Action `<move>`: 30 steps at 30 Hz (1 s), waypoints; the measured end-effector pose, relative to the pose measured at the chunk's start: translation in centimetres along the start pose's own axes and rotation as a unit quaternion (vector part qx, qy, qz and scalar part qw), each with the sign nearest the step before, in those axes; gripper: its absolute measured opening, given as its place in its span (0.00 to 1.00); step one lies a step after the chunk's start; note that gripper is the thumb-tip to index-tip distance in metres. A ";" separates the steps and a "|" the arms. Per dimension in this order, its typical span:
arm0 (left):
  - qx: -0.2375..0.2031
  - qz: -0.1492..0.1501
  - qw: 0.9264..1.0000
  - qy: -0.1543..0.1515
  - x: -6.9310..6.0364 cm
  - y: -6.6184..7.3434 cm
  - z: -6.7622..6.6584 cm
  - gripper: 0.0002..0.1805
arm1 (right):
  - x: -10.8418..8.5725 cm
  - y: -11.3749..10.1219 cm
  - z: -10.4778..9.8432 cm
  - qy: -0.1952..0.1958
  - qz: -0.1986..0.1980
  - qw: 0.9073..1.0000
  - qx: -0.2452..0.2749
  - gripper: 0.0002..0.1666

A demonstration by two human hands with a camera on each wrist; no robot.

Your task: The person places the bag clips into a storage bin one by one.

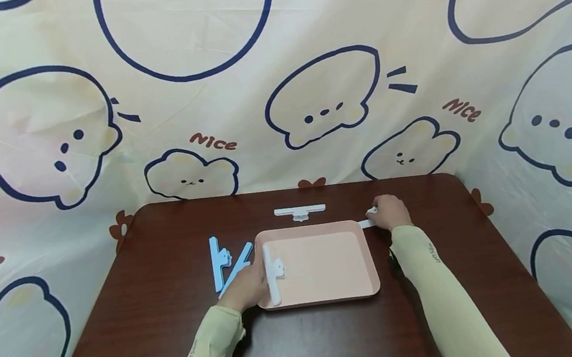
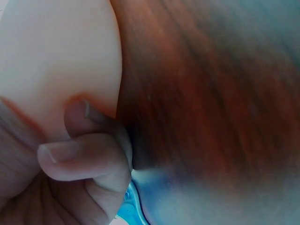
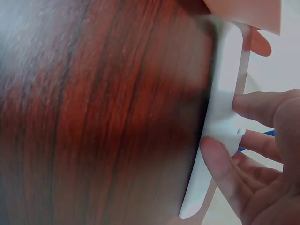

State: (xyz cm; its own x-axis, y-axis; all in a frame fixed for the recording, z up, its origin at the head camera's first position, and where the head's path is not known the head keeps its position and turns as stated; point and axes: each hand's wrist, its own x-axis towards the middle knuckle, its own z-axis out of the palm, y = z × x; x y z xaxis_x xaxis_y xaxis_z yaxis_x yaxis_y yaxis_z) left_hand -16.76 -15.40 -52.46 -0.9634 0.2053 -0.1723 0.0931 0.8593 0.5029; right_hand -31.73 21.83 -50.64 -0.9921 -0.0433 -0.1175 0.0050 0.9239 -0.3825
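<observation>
My left hand (image 1: 247, 286) holds the left rim of a pale pink tray (image 1: 327, 265), its fingers curled at the edge in the left wrist view. Inside the tray's left side lies a white sealing clip (image 1: 272, 283). By the tray's far right corner, my right hand (image 1: 391, 212) pinches another white sealing clip (image 3: 225, 84) between thumb and fingers, low over the table. Two blue sealing clips lie left of the tray: one upright in view (image 1: 216, 266), the other slanted (image 1: 241, 260) and partly hidden by my left hand.
A third white clip (image 1: 299, 210) lies behind the tray near the far edge of the dark brown wooden table (image 1: 174, 309). Cream fabric (image 1: 245, 100) with bear drawings hangs behind the table and on both sides.
</observation>
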 end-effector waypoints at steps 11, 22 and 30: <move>0.002 -0.005 1.000 0.003 0.0 -0.1 0.0 0.42 | -0.5 0.2 -1.1 0.031 -0.004 0.999 0.006 0.23; 0.001 -0.012 1.000 -0.004 0.0 -0.1 0.0 0.42 | -0.7 1.2 -1.1 0.037 0.011 0.998 0.049 0.24; 0.002 -0.008 1.000 0.000 0.0 -0.1 0.0 0.41 | -0.7 1.9 -1.2 0.030 0.026 0.994 0.102 0.22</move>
State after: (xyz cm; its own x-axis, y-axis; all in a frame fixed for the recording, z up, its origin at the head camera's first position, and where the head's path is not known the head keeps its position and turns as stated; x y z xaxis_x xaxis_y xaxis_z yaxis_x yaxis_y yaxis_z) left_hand -16.76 -15.47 -52.55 -0.9650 0.1907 -0.1800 0.0782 0.8644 0.4967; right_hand -31.21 24.11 -50.19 -0.9956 0.0305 -0.0888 0.0750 0.8278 -0.5559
